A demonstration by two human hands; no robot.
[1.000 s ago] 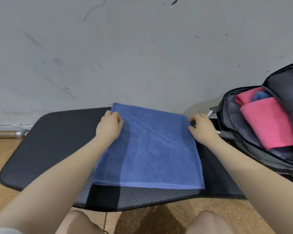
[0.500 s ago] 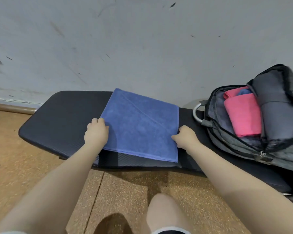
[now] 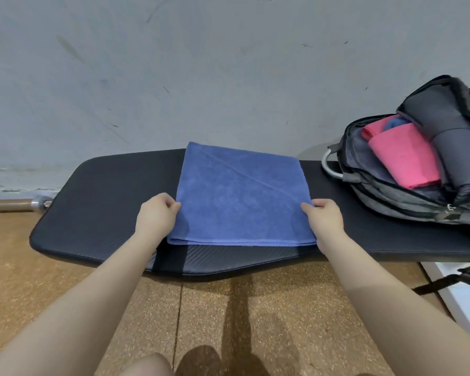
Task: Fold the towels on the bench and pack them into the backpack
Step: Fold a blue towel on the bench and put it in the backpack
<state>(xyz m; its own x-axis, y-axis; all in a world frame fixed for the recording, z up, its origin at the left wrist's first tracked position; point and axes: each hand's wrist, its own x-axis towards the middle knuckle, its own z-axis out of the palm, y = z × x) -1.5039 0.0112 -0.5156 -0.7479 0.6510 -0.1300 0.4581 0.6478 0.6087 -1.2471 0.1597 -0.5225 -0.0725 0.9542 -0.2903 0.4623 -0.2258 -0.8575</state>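
- Where the black bench (image 3: 103,213) begins at its rounded left end, a broad stretch of bare padding lies between that end and the towel, and a metal bar (image 3: 17,204) runs along the foot of the wall just beside it.
- Left hand (image 3: 155,217): fingers curled and pinching the left edge of the blue towel (image 3: 242,196), roughly halfway along that edge.
- The blue towel lies flat on the middle of the bench, folded into a near-square; its near edge shows stacked layers and sits close to the front rim of the bench, while its far corner reaches the bench's back edge by the wall.
- A diagonal crease line crosses the towel's soft, napped terry surface.
- Right hand (image 3: 324,218): fingers curled over the towel's right edge, gripping it opposite the other hand.
- Bare bench padding, smooth on top and finely ribbed on the front face, separates the towel from the backpack (image 3: 391,196).
- The grey backpack lies on the right end of the bench, unzipped, its flap thrown back; a pale looped handle points toward the towel.
- Inside it sit rolled pink towels (image 3: 407,161) with a bit of blue cloth showing behind them.
- No readable writing or brand marks show anywhere.
- Speckled cork-brown floor (image 3: 201,308) fills the foreground below the bench.
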